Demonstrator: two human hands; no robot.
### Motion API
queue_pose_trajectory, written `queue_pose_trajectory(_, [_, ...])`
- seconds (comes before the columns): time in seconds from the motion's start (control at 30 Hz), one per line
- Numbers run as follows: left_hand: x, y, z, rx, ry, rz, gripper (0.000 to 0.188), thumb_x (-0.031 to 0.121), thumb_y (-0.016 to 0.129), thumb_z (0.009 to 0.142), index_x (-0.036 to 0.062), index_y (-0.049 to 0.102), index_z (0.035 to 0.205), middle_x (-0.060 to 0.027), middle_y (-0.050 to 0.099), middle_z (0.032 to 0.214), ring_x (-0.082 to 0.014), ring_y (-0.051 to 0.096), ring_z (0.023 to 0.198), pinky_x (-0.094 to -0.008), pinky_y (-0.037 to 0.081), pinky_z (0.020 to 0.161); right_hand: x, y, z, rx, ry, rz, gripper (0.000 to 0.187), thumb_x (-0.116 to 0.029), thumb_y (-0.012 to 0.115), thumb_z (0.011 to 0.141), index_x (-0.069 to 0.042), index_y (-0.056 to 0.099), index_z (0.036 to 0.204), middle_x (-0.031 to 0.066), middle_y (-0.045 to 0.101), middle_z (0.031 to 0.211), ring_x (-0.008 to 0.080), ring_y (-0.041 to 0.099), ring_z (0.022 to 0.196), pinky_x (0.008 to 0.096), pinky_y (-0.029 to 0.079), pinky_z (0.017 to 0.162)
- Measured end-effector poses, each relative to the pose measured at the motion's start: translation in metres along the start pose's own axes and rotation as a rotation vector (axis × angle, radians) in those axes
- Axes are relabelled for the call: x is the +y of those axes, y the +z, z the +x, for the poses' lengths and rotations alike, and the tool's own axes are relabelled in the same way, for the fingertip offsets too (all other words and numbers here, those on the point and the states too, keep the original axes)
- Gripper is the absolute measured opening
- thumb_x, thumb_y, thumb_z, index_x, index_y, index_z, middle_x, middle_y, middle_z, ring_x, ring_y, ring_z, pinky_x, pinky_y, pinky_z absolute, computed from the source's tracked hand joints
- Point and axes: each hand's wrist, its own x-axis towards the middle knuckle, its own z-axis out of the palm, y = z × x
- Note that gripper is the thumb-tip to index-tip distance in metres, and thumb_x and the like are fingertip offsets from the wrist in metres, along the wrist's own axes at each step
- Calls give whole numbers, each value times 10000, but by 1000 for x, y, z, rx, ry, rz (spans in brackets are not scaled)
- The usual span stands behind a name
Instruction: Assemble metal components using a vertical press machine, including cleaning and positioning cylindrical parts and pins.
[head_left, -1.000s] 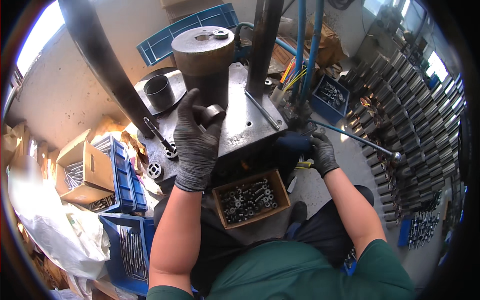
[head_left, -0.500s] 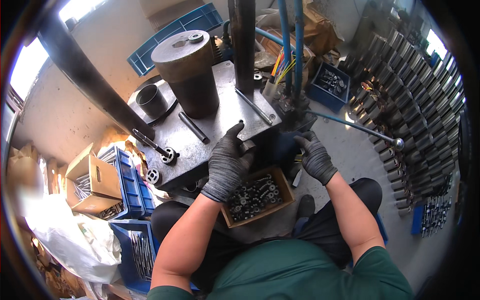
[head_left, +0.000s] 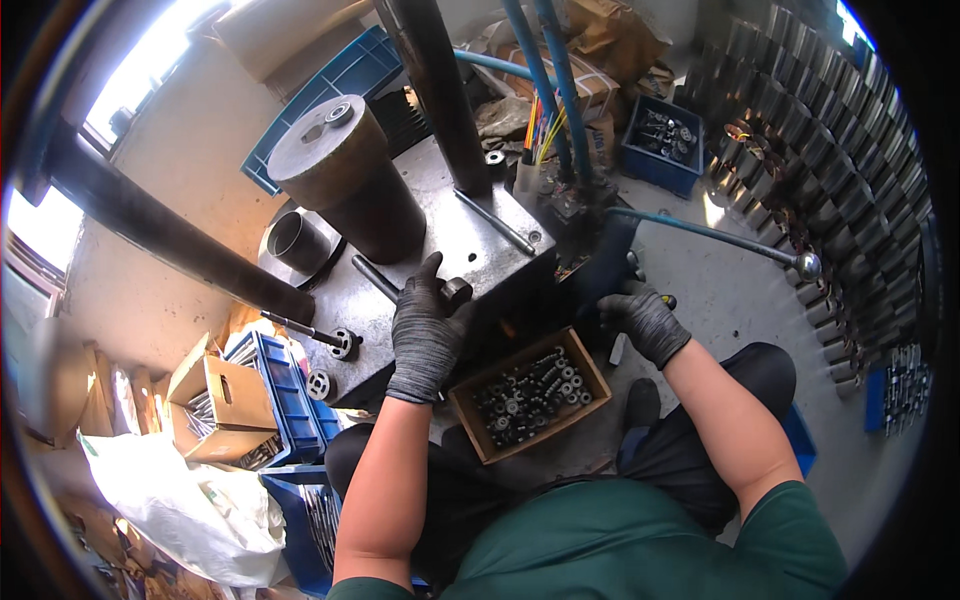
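Note:
My gloved left hand point(head_left: 425, 325) is closed around a short dark metal ring point(head_left: 457, 291), beside the steel block's front edge, with the thumb pointing up. My gloved right hand point(head_left: 645, 320) is curled in a fist to the right of the block. From it sticks the black-and-yellow end of a tool handle point(head_left: 669, 301); the rest of the tool is mostly hidden. On the steel block point(head_left: 470, 235) lie a dark rod point(head_left: 376, 279), a thinner rod point(head_left: 494, 221) and a shaft with a slotted round end point(head_left: 343, 343). Below stands a cardboard box point(head_left: 590, 402) of small metal parts.
A thick steel cylinder point(head_left: 375, 205) and dark columns point(head_left: 440, 95) rise from the block. A blue lever with a ball end point(head_left: 807, 265) reaches out at right, near stacked metal tubes point(head_left: 800, 150). Blue crates point(head_left: 300, 400) stand at left, another blue bin point(head_left: 665, 175) behind.
My right hand has closed from loosely spread fingers into a fist on the tool handle. My left hand keeps the ring. The whole view has shifted and tilted.

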Motion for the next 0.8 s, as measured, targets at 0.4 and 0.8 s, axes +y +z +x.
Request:
queue_pose_trajectory(0.4, [11, 7, 2, 82, -199, -87, 635, 11, 774, 838, 66, 533, 1423, -48, 653, 799, -130, 628, 756, -319, 542, 739, -16, 17, 6, 205, -3, 205, 237, -217, 750, 898, -7, 713, 1001, 58, 695, 964, 182, 664, 908, 347, 541, 814])
queue_pose_trajectory(0.8, [81, -32, -17, 242, 277, -426, 711, 16, 801, 855, 63, 473, 1484, -24, 666, 950, -118, 634, 833, -287, 532, 834, -40, 0, 13, 410, 605, 1362, 363, -118, 703, 919, 40, 656, 1243, 145, 706, 1172, 235, 670, 1100, 372, 517, 1037])
